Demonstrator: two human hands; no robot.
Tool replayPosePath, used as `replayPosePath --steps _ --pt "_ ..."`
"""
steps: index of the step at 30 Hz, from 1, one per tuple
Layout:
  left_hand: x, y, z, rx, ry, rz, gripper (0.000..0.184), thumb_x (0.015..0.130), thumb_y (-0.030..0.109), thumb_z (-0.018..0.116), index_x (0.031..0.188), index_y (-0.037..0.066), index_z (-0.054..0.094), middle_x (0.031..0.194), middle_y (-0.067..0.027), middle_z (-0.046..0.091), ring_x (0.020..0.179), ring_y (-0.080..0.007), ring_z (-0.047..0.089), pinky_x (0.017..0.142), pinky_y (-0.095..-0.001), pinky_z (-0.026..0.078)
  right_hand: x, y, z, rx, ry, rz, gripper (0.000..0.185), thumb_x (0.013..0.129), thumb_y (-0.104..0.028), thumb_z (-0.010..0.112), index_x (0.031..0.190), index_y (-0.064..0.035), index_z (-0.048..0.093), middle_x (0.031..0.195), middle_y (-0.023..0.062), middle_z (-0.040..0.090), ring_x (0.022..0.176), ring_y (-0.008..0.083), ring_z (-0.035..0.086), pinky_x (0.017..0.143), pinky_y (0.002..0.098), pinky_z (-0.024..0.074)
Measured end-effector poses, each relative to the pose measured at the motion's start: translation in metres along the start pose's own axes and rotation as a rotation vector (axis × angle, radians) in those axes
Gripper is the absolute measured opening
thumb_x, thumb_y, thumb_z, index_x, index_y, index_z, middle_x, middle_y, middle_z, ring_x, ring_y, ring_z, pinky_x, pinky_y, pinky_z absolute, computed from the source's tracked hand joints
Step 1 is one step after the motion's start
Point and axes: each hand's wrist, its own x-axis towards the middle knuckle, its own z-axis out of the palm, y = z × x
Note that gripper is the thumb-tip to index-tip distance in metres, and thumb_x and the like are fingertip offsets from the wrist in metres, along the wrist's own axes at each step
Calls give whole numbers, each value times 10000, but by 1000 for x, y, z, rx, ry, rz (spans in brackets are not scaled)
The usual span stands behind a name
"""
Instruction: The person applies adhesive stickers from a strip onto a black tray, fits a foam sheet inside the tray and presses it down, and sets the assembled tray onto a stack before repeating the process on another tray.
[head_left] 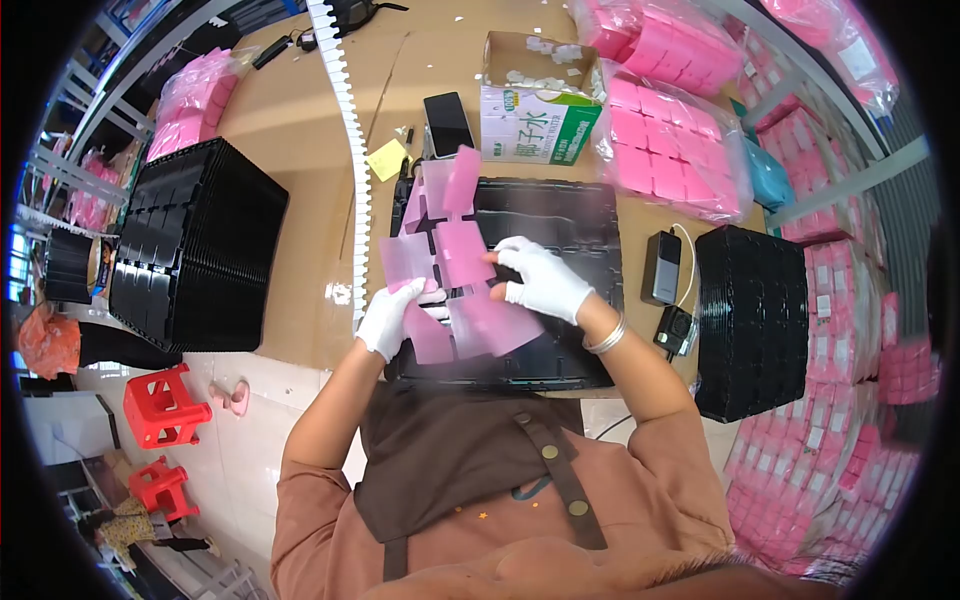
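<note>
The pink plastic sheet (462, 252) partly hid the left hand's (388, 318) fingers and some of the black tray (560, 250). Words on the white labels (815, 437) were too small to read.

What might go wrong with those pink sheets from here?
The pink sheets fan out loosely from the left hand, so one may slip onto the black tray below. The right hand's bare fingertips might smudge them. Their upper end, near the phone, could snag it.
</note>
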Motion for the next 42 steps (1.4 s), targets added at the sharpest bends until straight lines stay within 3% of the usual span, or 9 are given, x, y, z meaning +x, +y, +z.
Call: replayPosePath --steps 3,7,11,19,24,33,37,41,42 --pt "2 -8 -8 -28 10 -4 286 960 193 587 1099 -56 573 1041 -206 666 864 -298 687 753 -411 597 -4 7 2 -21 139 226 532 827 -410 699 1173 -10 640 1176 175 603 1093 337 590 952 392 470" --pt "1 -11 -10 3 -14 15 302 963 199 587 1129 -54 573 1057 -200 670 888 -295 690 755 -406 593 -11 2 22 152 7 394 514 821 -461 712 1030 6 661 966 171 666 901 308 659 819 374 518" --pt "1 -13 -5 16 2 24 322 965 213 590 1147 -52 576 1063 -187 676 899 -284 691 759 -400 590 -12 -19 38 299 155 443 463 806 -434 742 919 2 633 813 136 657 740 257 647 726 352 518" --pt "7 -12 4 65 -53 75 332 967 234 589 1142 -49 596 1074 -160 674 924 -256 686 774 -383 588 -18 -5 39 760 483 404 134 941 -147 626 953 -31 560 765 32 621 655 77 593 554 247 483" --pt "-1 10 2 99 -94 82 359 966 248 592 1167 -50 595 1089 -156 661 929 -269 686 772 -391 587 -86 48 -14 465 675 390 160 966 -199 595 947 -42 573 697 -13 556 574 53 510 502 217 416" --pt "1 1 -2 175 -80 -70 357 966 244 598 1145 -64 570 1026 -190 688 783 -260 709 716 -351 579 -129 55 4 641 688 537 153 942 -151 618 974 -8 572 810 28 608 654 73 524 589 218 436" --pt "-1 -3 -2 182 -62 -40 363 972 262 588 1137 -60 571 1027 -197 686 773 -257 705 718 -354 575 -113 -3 -13 22 608 148 130 877 -80 610 978 -3 582 953 97 616 679 104 565 634 257 481" --pt "-1 -9 -6 162 -39 -37 371 972 269 591 1145 -59 572 1012 -191 688 765 -259 703 714 -359 576 -106 20 -8 439 541 564 82 875 -65 587 923 -1 567 852 87 663 663 123 622 593 278 495" --pt "0 -10 -6 123 -31 -39 351 967 253 604 1130 -57 575 990 -178 693 741 -260 705 697 -362 580 -102 30 -9 206 608 378 79 878 -56 557 933 0 556 774 86 657 609 136 641 536 275 485"
